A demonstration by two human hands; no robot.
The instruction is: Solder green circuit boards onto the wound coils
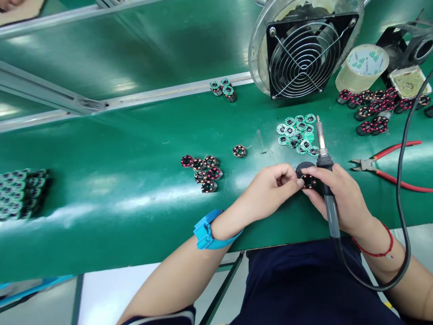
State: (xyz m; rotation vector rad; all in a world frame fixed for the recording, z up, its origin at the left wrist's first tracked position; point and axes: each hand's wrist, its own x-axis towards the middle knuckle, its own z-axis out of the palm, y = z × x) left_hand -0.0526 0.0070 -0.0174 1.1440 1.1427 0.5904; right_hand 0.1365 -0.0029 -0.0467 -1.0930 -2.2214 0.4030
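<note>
Dark clothing (287, 289) sits at six o'clock from a coil (309, 181), pinched by the fingers (291, 187) of the left hand (269, 192) and right hand (348, 198); the latter also grips a soldering iron (331, 210). Green discs (299, 135) lie near twelve, pliers (368, 165) near three, on the table (135, 234).

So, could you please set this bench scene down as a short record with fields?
Left hand: thumb at a wire-wound motor stator
Right hand: holding a soldering iron, fingers at the same stator
Iron tip: pointing away from the person
Beyond the hands: round green circuit boards; wire-guarded fan
Right of the hands: red-handled diagonal cutters
</note>
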